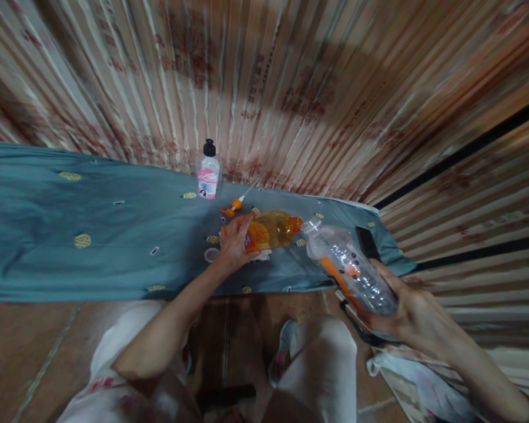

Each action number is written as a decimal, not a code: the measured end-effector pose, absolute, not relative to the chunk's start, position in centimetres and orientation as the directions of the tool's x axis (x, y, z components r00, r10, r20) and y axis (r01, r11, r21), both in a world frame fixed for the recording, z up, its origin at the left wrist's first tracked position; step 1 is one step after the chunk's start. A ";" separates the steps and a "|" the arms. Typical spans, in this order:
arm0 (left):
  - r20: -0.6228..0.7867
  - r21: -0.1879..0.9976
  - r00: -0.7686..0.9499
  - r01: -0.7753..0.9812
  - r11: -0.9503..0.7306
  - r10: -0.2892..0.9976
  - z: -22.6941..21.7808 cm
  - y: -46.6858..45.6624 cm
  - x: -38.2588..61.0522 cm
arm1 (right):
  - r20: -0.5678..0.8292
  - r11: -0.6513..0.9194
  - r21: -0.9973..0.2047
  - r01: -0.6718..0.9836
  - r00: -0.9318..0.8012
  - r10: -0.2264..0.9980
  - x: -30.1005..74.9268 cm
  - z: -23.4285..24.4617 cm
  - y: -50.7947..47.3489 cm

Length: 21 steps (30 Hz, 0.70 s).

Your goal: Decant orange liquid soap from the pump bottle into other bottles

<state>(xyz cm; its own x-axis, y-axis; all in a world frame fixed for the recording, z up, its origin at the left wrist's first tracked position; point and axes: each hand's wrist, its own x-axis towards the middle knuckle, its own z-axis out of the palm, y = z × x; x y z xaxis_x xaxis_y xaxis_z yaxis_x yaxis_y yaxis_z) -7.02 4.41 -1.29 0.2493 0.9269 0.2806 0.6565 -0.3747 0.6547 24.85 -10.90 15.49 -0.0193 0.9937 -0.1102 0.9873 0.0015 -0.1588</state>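
2 bottles are held mouth to mouth above a teal tablecloth (114, 235), with 1 hand wrapped around each. By the left hand (235, 242), a transparent orange pump bottle (275, 229) is gripped near its base, its fingers laid over the label; the bottle is tipped almost onto its side, with its neck pointed right. By the right hand (408, 305), a large clear plastic bottle (357, 273) with an orange label strip is clasped around its lower end, and its neck is directed up and left toward the orange neck. The 2 mouths are brought very close, but whether they touch cannot be told. How much liquid is contained in either bottle cannot be made out.

Just behind the orange bottle, an orange pump head (233, 207) with a clear dip tube is laid on the cloth. Farther back, a clear bottle with a black cap (208, 176) and a pink-and-white label is stood upright near the pleated curtain (247, 88). Beside the left wrist, a small round clear cap (211, 254) is seen on the cloth, and a crumpled white tissue (263, 255) is partly covered by the orange bottle. A dark, flat, phone-like object (368, 242) is placed behind the large bottle, near the right end of the table. The cloth is patterned with yellow pineapples and small dark-and-white rectangles.
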 end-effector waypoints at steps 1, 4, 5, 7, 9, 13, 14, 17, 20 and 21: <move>0.280 0.655 0.248 0.656 -0.374 0.927 -1.3 4.4 -7.0 | -0.113 0.007 -0.159 0.987 -0.025 0.993 24.9 15.5 -10.9; 0.269 0.660 0.246 0.657 -0.364 0.931 -1.1 4.4 -7.0 | -0.112 0.014 -0.156 0.988 -0.032 0.993 24.9 15.4 -10.9; 0.264 0.662 0.248 0.656 -0.362 0.932 -1.1 4.4 -7.0 | -0.106 0.018 -0.154 0.988 -0.034 0.994 24.9 15.4 -10.9; 0.263 0.662 0.251 0.656 -0.363 0.932 -1.0 4.4 -7.0 | -0.094 0.028 -0.151 0.988 -0.042 0.995 24.9 15.4 -10.9; 0.263 0.659 0.254 0.658 -0.365 0.931 -1.0 4.4 -7.0 | -0.083 0.030 -0.153 0.988 -0.043 0.996 25.0 15.4 -11.0; 0.260 0.653 0.249 0.666 -0.360 0.933 -1.2 4.4 -7.0 | -0.089 0.008 -0.165 0.986 -0.023 0.996 24.9 15.4 -11.0; 0.263 0.654 0.249 0.664 -0.362 0.932 -1.2 4.4 -7.0 | -0.094 0.004 -0.168 0.986 -0.020 0.995 24.9 15.4 -11.0; 0.277 0.656 0.252 0.656 -0.374 0.927 -1.5 4.5 -7.0 | -0.111 -0.011 -0.179 0.984 -0.009 0.994 24.7 15.5 -10.9; 0.284 0.645 0.252 0.663 -0.379 0.925 -1.6 4.6 -7.0 | -0.122 -0.023 -0.192 0.981 -0.001 0.992 24.6 15.6 -10.9; 0.285 0.642 0.249 0.668 -0.377 0.926 -1.6 4.6 -7.0 | -0.124 -0.023 -0.195 0.981 -0.001 0.992 24.5 15.7 -10.9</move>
<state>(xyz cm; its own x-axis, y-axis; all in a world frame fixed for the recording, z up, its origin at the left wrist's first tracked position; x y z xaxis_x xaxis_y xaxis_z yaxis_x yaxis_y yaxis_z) -6.98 4.57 -1.59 0.2486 0.9256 0.2854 0.6678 -0.3773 0.6416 24.53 -10.90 15.65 -0.0010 0.9923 -0.1237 0.9806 -0.0233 -0.1947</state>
